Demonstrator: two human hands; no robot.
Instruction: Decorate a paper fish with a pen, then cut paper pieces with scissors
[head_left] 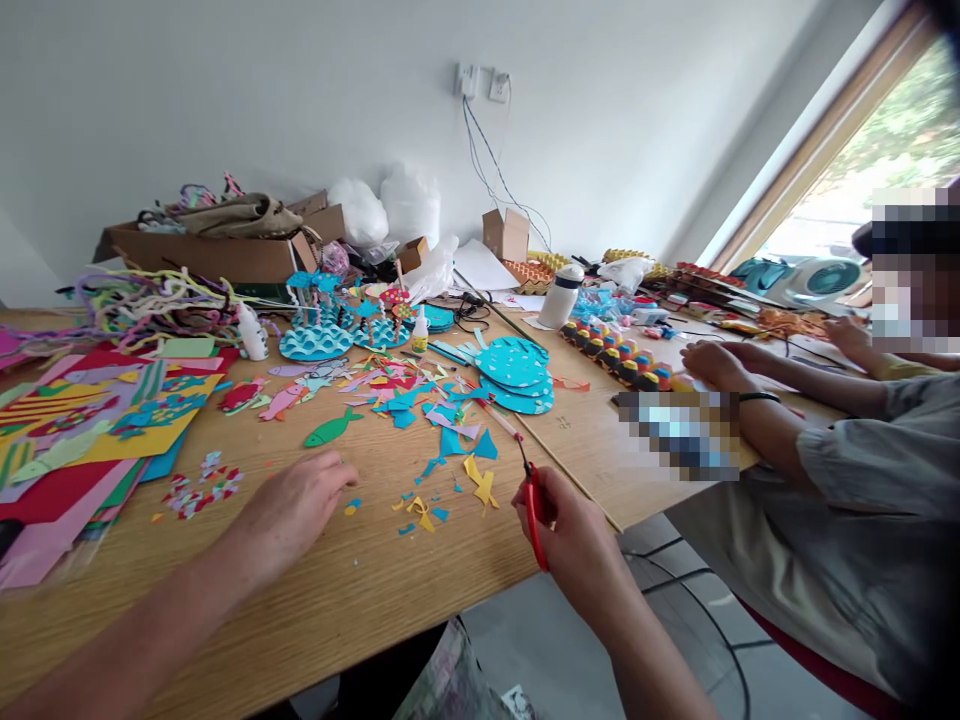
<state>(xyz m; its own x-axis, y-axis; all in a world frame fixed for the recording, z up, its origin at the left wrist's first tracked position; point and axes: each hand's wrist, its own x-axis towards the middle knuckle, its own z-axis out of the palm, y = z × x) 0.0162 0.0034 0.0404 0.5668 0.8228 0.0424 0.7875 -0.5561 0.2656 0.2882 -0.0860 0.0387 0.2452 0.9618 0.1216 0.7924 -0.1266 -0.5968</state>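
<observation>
In my right hand (564,520) is a pair of red-handled scissors (535,515), its dark blades pointing up and away from me above the table edge. My left hand (304,505) is low over the table with loosely bent fingers apart, and I see nothing in it. Just beyond it lies a green paper fish (330,429). Yellow paper scraps (481,482) and small blue bits are scattered between my hands. A larger heap of coloured paper scraps (397,385) spreads farther back. Blue spotted paper discs (514,365) are stacked beyond the scissors.
Coloured paper sheets (172,440) are piled at left, below a tangle of pipe cleaners (165,310). Glue bottles (253,333), blue wavy-card models (315,338) and a white bottle (561,297) stand farther back. A thin stick (570,478) reaches the table edge. A co-worker's hand (716,365) is at right.
</observation>
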